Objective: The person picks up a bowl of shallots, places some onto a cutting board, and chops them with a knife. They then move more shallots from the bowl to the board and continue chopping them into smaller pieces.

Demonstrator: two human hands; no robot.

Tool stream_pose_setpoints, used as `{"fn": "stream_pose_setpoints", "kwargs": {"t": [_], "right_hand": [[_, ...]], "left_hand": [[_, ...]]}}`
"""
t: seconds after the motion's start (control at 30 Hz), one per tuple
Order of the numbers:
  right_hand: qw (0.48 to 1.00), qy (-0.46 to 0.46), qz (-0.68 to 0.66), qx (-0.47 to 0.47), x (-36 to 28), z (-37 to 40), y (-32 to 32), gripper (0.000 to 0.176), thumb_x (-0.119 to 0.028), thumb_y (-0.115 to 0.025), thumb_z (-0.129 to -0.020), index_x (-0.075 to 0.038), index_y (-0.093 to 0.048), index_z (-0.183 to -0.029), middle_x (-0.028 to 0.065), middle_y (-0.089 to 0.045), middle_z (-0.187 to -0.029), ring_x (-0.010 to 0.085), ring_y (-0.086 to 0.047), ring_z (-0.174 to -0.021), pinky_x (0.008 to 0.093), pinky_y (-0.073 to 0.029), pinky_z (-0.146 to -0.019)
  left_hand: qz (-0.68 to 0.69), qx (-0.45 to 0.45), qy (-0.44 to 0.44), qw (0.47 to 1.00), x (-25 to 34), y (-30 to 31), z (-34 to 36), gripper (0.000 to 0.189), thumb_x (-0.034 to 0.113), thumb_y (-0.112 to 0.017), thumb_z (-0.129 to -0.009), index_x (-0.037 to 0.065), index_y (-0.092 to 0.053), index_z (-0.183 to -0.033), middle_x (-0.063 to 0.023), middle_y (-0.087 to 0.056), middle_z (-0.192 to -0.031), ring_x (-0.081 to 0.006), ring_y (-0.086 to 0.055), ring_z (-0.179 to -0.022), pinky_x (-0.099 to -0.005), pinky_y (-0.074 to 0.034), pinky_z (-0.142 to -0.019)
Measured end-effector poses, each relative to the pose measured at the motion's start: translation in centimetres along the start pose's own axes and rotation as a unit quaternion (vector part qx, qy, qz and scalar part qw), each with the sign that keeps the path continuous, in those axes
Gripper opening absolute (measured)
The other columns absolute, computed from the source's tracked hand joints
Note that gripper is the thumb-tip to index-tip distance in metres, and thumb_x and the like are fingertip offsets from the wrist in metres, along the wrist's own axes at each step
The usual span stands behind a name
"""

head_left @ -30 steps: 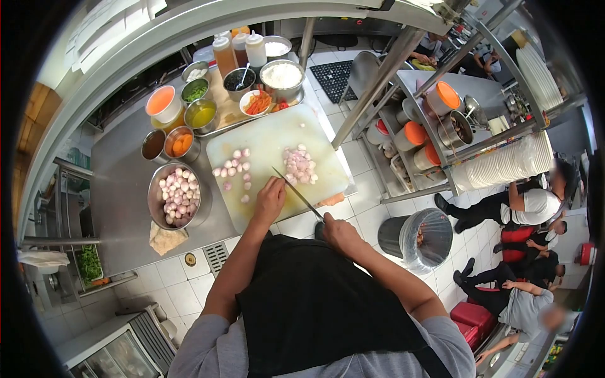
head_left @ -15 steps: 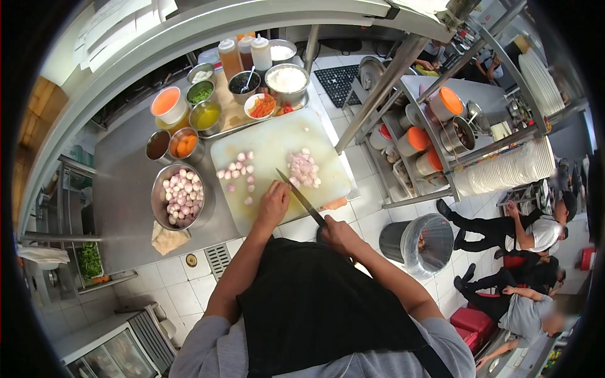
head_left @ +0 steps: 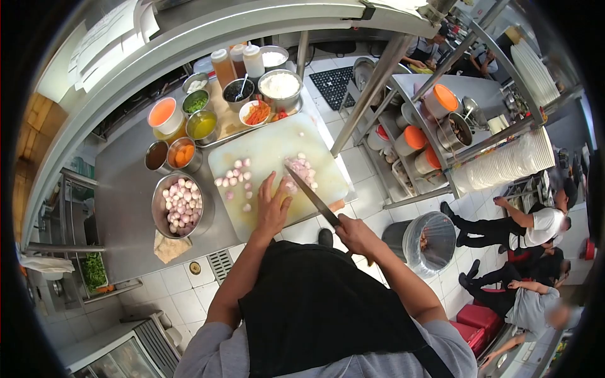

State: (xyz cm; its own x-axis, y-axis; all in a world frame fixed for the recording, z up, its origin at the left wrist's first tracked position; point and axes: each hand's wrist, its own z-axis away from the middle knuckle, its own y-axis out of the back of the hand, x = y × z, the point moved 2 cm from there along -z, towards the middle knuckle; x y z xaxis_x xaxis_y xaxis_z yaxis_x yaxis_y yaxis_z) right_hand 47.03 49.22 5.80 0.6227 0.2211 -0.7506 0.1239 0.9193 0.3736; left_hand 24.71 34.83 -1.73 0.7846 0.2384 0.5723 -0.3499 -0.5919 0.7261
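Note:
My right hand is wrapped around the handle of a long knife. The blade slants up and left across the cutting board, its tip over the pile of cut shallots. My left hand rests at the board's near part with fingers stretched apart, just left of the blade; nothing shows in its grip. Further left on the board lie several loose peeled shallots. Beside the board stands a metal bowl heaped with more shallots.
Behind the board, metal pots of sauces, chopped greens and white powder stand near squeeze bottles. A folded cloth lies at the counter edge. To the right are a lined bin, a shelf post and several people.
My left hand has gone from closed to spread fingers. The knife has shifted right, its tip now over the cut pile, and my right hand has moved slightly right and down.

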Motion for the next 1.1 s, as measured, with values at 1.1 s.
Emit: {"fn": "stream_pose_setpoints", "kwargs": {"t": [1.1], "right_hand": [[0.997, 0.068, 0.040, 0.014, 3.7, -1.1, -0.2, 0.032, -0.025, -0.061, -0.097, -0.003, -0.062, -0.121, 0.0195, -0.067, -0.076, 0.0353, -0.067, -0.072, 0.0443, -0.051, -0.068]], "left_hand": [[-0.054, -0.012, 0.088, 0.995, -5.6, 7.5, -0.7, 0.025, 0.006, -0.065, -0.088, 0.000, -0.069, -0.112, -0.0180, -0.063, -0.102, -0.0374, -0.059, -0.101, -0.0469, -0.048, -0.087]]}}
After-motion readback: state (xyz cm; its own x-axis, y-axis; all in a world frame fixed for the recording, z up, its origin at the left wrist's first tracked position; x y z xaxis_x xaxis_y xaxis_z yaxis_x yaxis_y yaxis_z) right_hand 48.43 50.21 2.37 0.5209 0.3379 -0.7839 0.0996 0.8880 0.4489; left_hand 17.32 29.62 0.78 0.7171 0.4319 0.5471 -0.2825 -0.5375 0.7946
